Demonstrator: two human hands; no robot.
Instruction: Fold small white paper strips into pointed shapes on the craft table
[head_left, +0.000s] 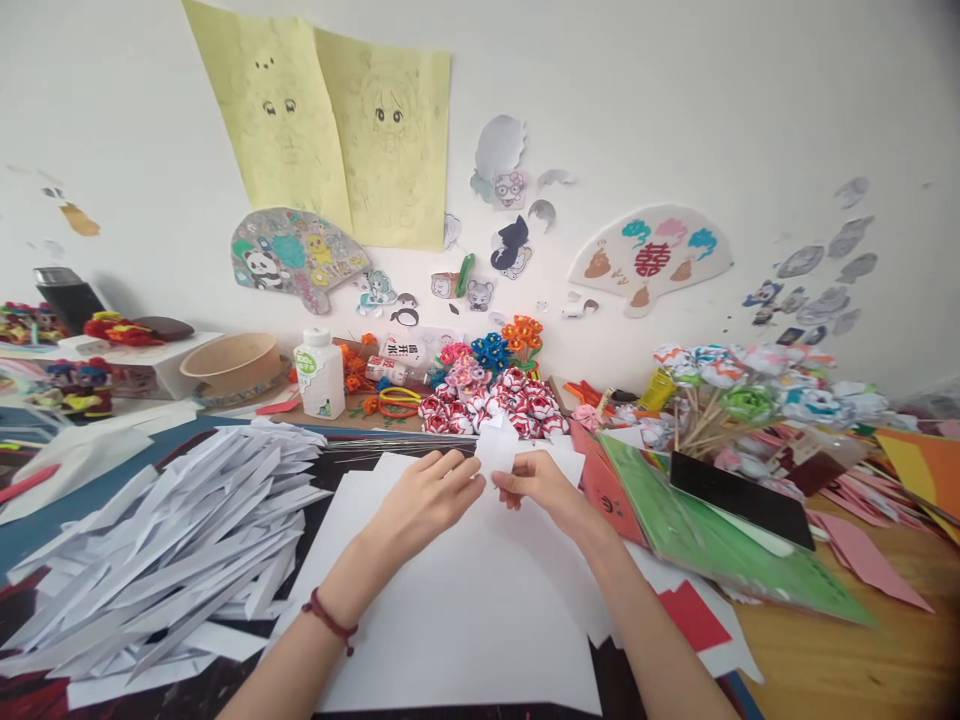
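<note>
Over the cluttered surface point(847, 655), a white paper piece point(496, 448) was pinched by left hand point(436, 492) and right hand point(546, 490) fingers point(469, 474), best gripped lightly, evenly.

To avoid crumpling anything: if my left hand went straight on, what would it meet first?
The small white paper, which your left hand seems to touch; beyond it, probably your right hand.

White paper slip point(496, 450), red-and-white flowers point(534, 396), green packet point(720, 550), yellow sheets point(420, 190)
</note>
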